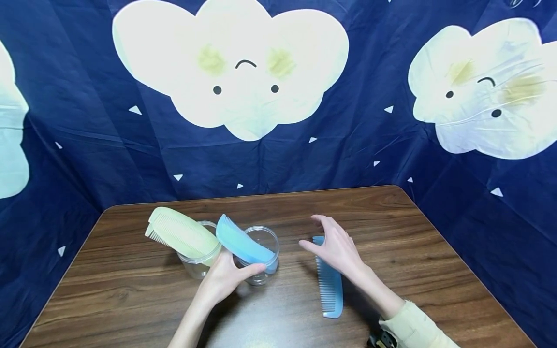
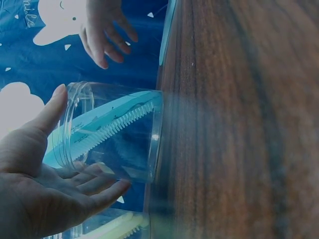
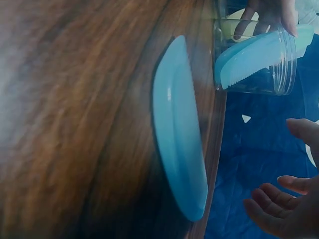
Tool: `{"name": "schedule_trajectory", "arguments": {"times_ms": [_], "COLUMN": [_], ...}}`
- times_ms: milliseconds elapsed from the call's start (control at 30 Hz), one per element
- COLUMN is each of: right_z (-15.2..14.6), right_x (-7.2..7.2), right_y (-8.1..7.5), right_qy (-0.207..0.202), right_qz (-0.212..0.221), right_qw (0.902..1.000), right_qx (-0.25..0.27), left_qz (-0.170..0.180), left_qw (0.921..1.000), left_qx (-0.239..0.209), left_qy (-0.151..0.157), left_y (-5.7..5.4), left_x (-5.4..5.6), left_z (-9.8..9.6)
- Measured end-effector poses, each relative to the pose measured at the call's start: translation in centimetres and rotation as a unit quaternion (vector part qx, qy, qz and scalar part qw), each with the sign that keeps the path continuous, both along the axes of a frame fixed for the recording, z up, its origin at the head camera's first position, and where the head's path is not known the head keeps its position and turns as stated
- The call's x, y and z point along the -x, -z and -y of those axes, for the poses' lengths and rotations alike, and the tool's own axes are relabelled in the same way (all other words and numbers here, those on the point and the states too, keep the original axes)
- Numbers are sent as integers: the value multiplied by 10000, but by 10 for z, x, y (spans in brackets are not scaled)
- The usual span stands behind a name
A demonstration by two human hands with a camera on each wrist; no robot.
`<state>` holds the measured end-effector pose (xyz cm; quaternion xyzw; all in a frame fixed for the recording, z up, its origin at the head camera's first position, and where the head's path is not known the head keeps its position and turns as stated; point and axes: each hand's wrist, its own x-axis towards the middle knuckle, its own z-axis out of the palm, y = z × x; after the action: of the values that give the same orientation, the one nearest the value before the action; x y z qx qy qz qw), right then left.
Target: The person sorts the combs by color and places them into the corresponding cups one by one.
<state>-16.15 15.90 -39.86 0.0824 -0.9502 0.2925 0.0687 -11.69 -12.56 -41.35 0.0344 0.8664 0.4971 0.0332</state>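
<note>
A clear plastic jar (image 1: 259, 279) stands at the middle of the table with a light blue comb (image 1: 243, 241) leaning out of it to the left. My left hand (image 1: 224, 278) holds this jar between thumb and fingers near the rim. In the right wrist view, the comb (image 3: 256, 57) in the jar seems doubled, but I cannot tell the number. Another blue comb (image 1: 329, 285) lies flat to the right, teeth facing left. Above its far end hovers my right hand (image 1: 337, 244), fingers spread and holding nothing.
Left of my left hand, a second clear jar (image 1: 196, 268) holds pale green combs (image 1: 183, 232) that lean left over its rim. The wooden table (image 1: 122, 295) ends at a dark blue curtain (image 1: 304, 164) with white clouds.
</note>
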Motion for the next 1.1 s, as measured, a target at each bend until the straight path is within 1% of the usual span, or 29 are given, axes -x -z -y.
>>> {"name": "schedule_trajectory", "arguments": {"times_ms": [333, 533, 600, 833, 1100], "right_z": [-11, -17, -18, -20, -20], "right_x": [-4, -5, -6, -12, -17], "right_y": [8, 10, 10, 9, 12], "right_qy": [100, 87, 74, 45, 0], "right_qz": [254, 350, 428, 930, 1122], "right_qw": [9987, 9967, 9954, 9879, 9813], "right_qx": [-422, -732, -855, -1244, -1565], "left_qz": [11, 57, 63, 57, 60], "left_qw": [9999, 10000, 10000, 10000, 9999], "left_qx": [-115, -62, -18, 23, -74], "left_qy": [16, 0, -2, 8, 49], "left_y": [1, 0, 0, 1, 0], "left_x": [0, -1, -1, 0, 1], "left_z": [0, 1, 2, 1, 1]}}
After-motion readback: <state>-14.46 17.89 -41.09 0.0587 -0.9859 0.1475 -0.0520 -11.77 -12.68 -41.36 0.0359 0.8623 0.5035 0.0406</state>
